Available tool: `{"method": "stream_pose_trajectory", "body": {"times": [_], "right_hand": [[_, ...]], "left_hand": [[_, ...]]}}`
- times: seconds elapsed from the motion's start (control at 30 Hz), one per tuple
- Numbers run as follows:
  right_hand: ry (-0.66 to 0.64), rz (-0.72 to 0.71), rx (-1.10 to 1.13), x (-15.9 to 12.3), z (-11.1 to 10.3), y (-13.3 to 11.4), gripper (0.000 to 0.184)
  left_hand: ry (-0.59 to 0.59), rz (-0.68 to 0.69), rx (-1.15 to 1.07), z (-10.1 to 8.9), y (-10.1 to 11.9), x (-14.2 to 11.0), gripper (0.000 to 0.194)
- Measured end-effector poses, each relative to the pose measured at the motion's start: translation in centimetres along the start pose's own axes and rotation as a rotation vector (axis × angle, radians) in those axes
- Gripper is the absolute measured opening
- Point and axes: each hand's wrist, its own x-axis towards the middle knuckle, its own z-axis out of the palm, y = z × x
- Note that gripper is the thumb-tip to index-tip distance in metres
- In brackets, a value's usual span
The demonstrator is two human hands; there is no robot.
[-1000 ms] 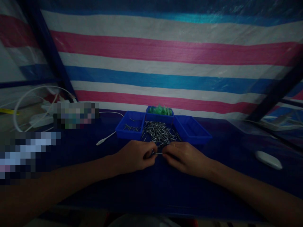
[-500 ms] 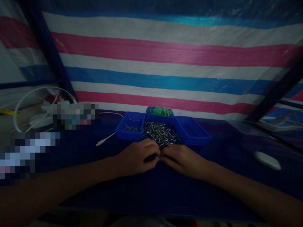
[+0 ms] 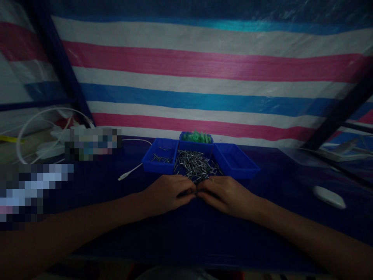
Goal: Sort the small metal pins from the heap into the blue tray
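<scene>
Metal pins lie heaped toward the tabletop's far edge. Left hand and right hand meet, pinching apparently one pin, mostly hidden; a loose grip could lose it in the heap.

Behind the far edge of the bench hangs a striped sheet. Near the right edge lies a white oval thing. In from the left edge — a white plug; by the far left corner — a looped cable.
</scene>
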Motion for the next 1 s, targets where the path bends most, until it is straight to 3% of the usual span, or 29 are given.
{"method": "stream_pose_trajectory", "body": {"times": [0.4, 0.67, 1.0], "right_hand": [[0.011, 0.005, -0.026, -0.06, 0.13, 0.13, 0.022], [0.037, 0.068, 0.010, -0.08, -0.13, -0.07, 0.018], [-0.050, -0.072, 0.117, -0.13, -0.03, -0.17, 0.020]], "left_hand": [[-0.008, -0.056, 0.055, -0.18, 0.23, 0.07, 0.011], [-0.056, -0.012, 0.120, -0.26, 0.16, 0.04, 0.011], [-0.091, 0.032, 0.085, -0.04, 0.14, 0.04, 0.007]]}}
